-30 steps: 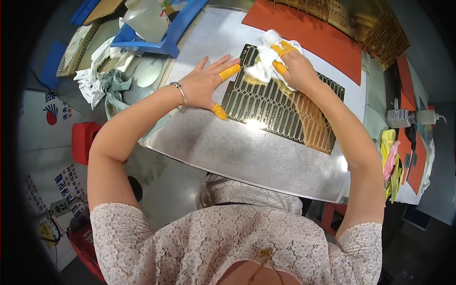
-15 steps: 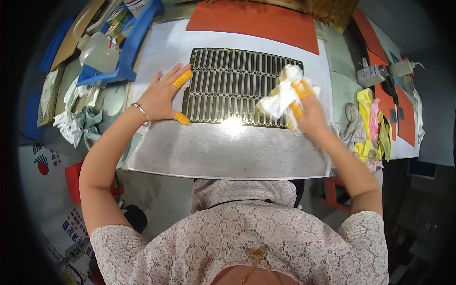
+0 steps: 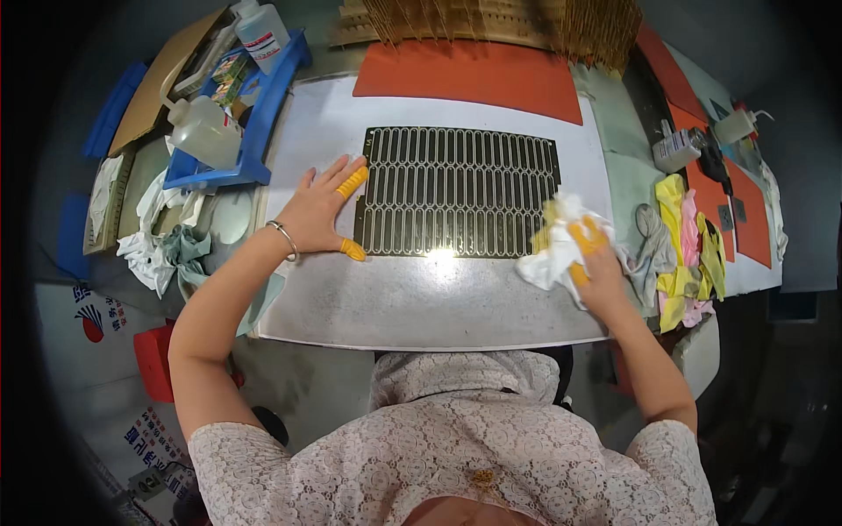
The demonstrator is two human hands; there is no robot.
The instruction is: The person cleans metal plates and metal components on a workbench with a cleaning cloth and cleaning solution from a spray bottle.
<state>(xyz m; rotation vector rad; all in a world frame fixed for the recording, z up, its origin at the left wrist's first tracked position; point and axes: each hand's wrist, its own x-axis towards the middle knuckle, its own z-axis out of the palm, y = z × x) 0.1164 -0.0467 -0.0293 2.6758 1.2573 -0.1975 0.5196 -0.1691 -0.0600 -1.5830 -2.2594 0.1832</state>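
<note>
A flat dark panel [image 3: 460, 194] patterned with rows of long silvery oval loops lies on the worktop [image 3: 421, 302]. My left hand [image 3: 317, 213] rests at its left edge, fingers spread, with yellow finger cots on a finger and the thumb. At the panel's lower right corner, my right hand [image 3: 599, 272] is closed on a crumpled white cloth [image 3: 551, 266], and yellow cots cover some of its fingers too. A yellowish part of the cloth touches the panel's right edge. The bunched cloth hides that corner of the panel.
A blue tray [image 3: 256, 140] with bottles and small boxes stands at the left, beside crumpled rags [image 3: 149, 241]. An orange sheet [image 3: 465, 81] lies beyond the panel, before a rack of thin brown pins [image 3: 491, 19]. Coloured gloves [image 3: 674, 254] and a bottle [image 3: 680, 151] lie right.
My right hand has moved with the cloth off the panel's right part toward its lower right corner. My left hand keeps its place at the left edge. The whole view has shifted slightly.
</note>
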